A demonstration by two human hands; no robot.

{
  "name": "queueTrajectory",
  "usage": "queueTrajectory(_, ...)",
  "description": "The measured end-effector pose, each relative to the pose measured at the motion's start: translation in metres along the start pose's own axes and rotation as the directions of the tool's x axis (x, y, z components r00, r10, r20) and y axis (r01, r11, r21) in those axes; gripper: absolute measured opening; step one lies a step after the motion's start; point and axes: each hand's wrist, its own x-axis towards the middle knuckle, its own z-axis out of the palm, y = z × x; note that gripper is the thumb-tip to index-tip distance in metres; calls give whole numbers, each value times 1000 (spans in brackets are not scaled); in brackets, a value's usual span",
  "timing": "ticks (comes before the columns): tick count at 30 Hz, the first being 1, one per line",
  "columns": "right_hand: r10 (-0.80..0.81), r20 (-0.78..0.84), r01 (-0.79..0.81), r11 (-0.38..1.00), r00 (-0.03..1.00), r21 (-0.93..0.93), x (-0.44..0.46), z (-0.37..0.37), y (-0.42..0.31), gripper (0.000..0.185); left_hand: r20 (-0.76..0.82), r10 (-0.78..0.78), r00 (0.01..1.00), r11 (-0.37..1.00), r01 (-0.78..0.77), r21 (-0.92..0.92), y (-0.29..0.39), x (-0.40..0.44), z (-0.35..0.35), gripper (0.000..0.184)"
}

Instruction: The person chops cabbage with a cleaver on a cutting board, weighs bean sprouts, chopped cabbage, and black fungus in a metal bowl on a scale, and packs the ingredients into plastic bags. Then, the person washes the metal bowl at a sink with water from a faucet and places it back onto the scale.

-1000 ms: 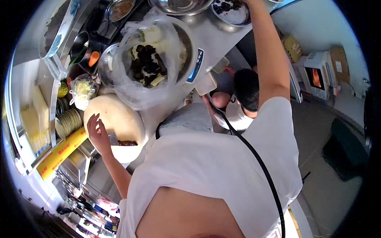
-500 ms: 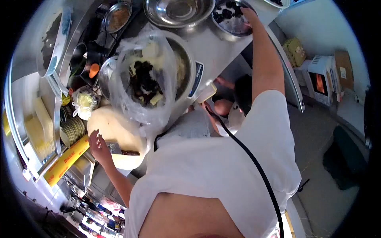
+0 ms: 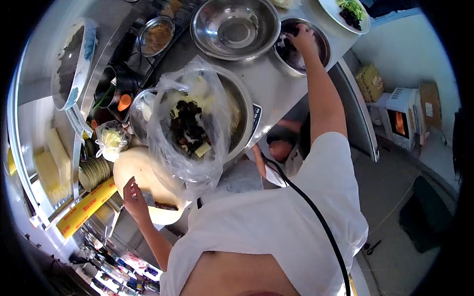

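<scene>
My right hand (image 3: 303, 40) is inside a steel bowl (image 3: 326, 49) at the upper right, its fingers curled onto dark pieces that look like black fungus (image 3: 285, 45). My left hand (image 3: 134, 197) hovers at the left edge of a round wooden chopping board (image 3: 132, 165), holding nothing, with its fingers loosely apart. Near it on the board lies a cleaver with a dark handle (image 3: 166, 206). At the centre, a clear plastic bag (image 3: 165, 163) stands open in a large steel bowl (image 3: 242, 101). Inside the bag are black fungus (image 3: 187, 123) and pale yellowish pieces.
The bagged bowl rests on a scale (image 3: 256, 116). A wide steel basin (image 3: 207, 29) and a white plate (image 3: 363, 28) with greens are farther back. Below the counter edge, another person (image 3: 279, 150) crouches close to my right side. A black cable (image 3: 316, 212) crosses my front.
My right hand has moved from the bowl's right rim inward, and its fingers now curl on the dark pieces. My left hand stays near the board. The whole view has shifted slightly.
</scene>
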Motion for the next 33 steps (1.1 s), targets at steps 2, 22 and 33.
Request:
queueTrajectory(2, -2, -33, 0, 997, 999, -80, 1, -1, -7, 64, 15, -29, 999, 999, 29, 14, 2, -1, 0, 23)
queueTrajectory(22, -265, 231, 319, 917, 936, -239, -14, 31, 3, 50, 27, -17, 999, 998, 15, 67, 10, -13, 9, 21)
queueTrajectory(33, 77, 206, -217, 500, 975, 838, -63, -85, -43, 18, -47, 59, 997, 996, -62, -70, 0, -20, 15, 18)
